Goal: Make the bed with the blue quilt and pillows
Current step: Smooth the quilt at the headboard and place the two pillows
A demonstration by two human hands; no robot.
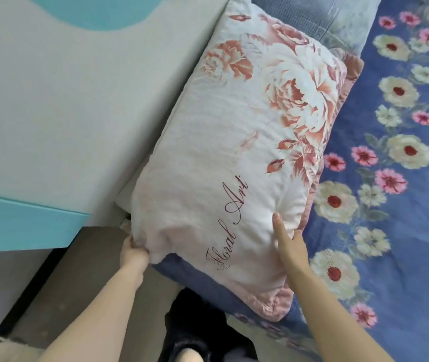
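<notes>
a white pillow (pixel 234 142) printed with large pink-red roses fills the middle of the frame, running from the top centre down to the lower centre. along its lower half, dark red script reads "floral art", the letters climbing from lower left to upper right. the pillow lies on the bed against the grey headboard (pixel 59 100), which takes up the left side of the frame and carries a turquoise patch at the upper left and a turquoise band at the middle left. a pink edge of a second pillow (pixel 353 67) shows under its right side, and the same pink shows at its bottom corner.

the left hand (pixel 133 253), in the lower left of centre, is closed around the pillow's lower left corner, pinching the fabric into a bunch. the right hand (pixel 290 241), lower right of centre, lies flat on the pillow's face with fingers stretched out, pressing a dent into the stuffing; it grips nothing.

the blue quilt (pixel 404 231), patterned with cream and pink flowers with red centres, covers the right side of the frame and passes under the pillows. a folded grey-blue cloth (pixel 320 19) lies at the top centre beyond the pillow. a black furry slipper (pixel 197 317) shows at the bottom centre on the floor.
</notes>
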